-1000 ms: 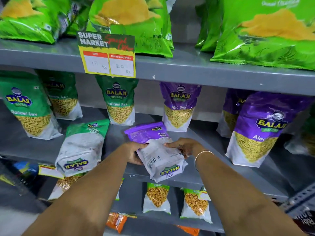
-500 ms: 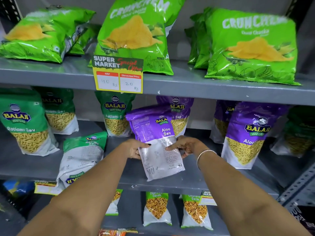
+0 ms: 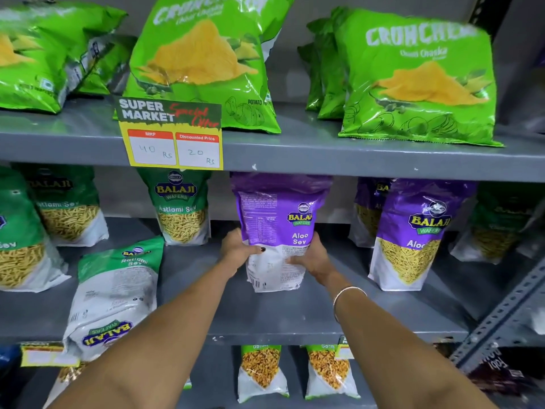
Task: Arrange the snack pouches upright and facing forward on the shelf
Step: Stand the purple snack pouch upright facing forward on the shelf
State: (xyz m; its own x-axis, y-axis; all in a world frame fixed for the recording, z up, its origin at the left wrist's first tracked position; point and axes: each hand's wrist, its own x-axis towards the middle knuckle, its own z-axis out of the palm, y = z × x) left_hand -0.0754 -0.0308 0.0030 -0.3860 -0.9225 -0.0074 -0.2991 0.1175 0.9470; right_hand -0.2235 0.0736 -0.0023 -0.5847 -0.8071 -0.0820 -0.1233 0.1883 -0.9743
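Both my hands hold a purple Aloo Sev pouch (image 3: 277,219) upright on the grey middle shelf (image 3: 295,314), its printed back side towards me. My left hand (image 3: 239,250) grips its lower left edge and my right hand (image 3: 311,255) its lower right edge. Another purple Aloo Sev pouch (image 3: 418,231) stands upright to the right, front side out. A green Ratlami Sev pouch (image 3: 115,290) lies on its back, upside down, at the front left of the shelf. More green pouches (image 3: 181,208) stand upright at the back left.
Big green crisp bags (image 3: 203,60) fill the upper shelf, with a yellow price tag (image 3: 171,143) on its front edge. Small orange-filled pouches (image 3: 261,373) stand on the lower shelf. A perforated metal upright (image 3: 501,314) slants at the right.
The purple pouch went from lying flat at the shelf's front edge to standing upright further back. Both hands stayed on it. The head view tilted upward.
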